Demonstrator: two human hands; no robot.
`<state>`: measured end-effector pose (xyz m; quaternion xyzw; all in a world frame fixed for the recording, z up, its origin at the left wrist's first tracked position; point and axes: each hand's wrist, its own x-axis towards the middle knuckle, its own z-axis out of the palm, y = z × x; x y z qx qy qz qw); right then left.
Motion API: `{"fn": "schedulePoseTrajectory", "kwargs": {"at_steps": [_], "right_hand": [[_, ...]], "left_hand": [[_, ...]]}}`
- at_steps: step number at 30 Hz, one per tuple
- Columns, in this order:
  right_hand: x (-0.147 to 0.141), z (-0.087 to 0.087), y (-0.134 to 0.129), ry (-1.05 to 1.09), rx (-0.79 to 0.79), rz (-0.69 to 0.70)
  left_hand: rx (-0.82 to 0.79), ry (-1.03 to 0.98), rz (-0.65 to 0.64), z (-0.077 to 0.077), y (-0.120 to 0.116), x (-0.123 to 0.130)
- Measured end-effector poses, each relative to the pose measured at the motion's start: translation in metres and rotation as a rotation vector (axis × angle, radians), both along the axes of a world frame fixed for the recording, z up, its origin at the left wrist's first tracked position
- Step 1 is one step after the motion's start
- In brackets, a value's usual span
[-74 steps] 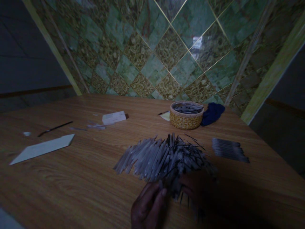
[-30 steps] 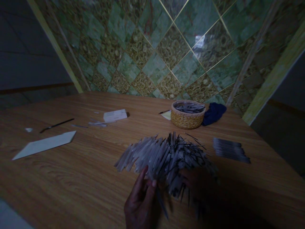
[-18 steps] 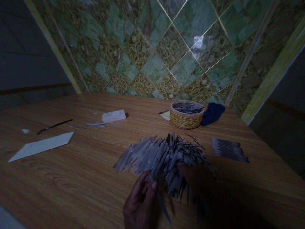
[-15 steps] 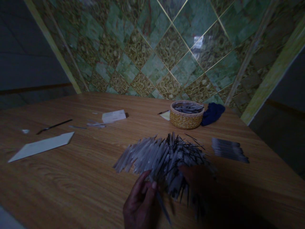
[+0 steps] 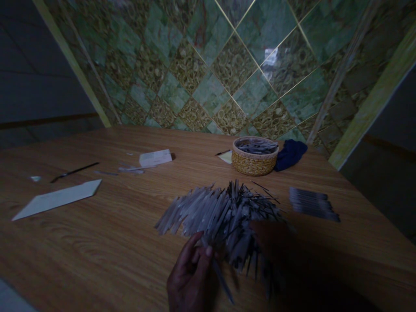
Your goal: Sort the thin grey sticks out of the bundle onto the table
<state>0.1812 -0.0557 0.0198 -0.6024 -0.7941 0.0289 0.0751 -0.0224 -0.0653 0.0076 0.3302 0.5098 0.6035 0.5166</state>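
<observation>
My left hand [image 5: 190,271] is closed, thumb against fingers, on a slim greyish stick-like piece [image 5: 221,277] that slants down to the right. It is at the near edge of a heap of slim pieces [image 5: 208,212], pale and translucent on the left, mixed with thin dark sticks on the right. My right hand [image 5: 276,242] lies in deep shadow over the right side of this heap; its fingers are too dark to make out. A row of similar slim pieces [image 5: 312,203] lies side by side to the right.
Behind the heap stands a round woven basket [image 5: 255,160] full of slim pieces, beside a dark blue cloth [image 5: 290,154]. A white box [image 5: 156,158], loose clear strips [image 5: 131,170], a thin dark tool [image 5: 74,172] and a pale flat sheet [image 5: 60,199] lie left on the wooden table [image 5: 107,247].
My right hand has shifted slightly to the right over the heap, and its fingertips show less. My left hand stays nearly still with the same slim piece.
</observation>
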Motion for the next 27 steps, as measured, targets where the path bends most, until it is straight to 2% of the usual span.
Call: {"fn": "schedulePoseTrajectory", "kwargs": {"at_steps": [5, 10, 13, 19, 27], "right_hand": [[-0.009, 0.002, -0.006, 0.1, -0.09, 0.033], [-0.026, -0.009, -0.019, 0.547, -0.382, 0.064], [-0.037, -0.019, -0.027, 0.706, -0.453, 0.058], [-0.049, -0.031, -0.028, 0.765, -0.443, -0.01], [-0.05, -0.026, -0.028, 0.762, -0.482, -0.024]], "left_hand": [[-0.033, 0.001, 0.097, 0.003, 0.008, -0.009], [0.001, -0.023, 0.182, 0.009, 0.015, -0.019], [0.035, -0.015, 0.211, 0.011, 0.014, -0.018], [0.114, -0.054, 0.187, 0.007, 0.011, -0.015], [0.103, 0.02, 0.191, 0.004, 0.01, -0.013]]}}
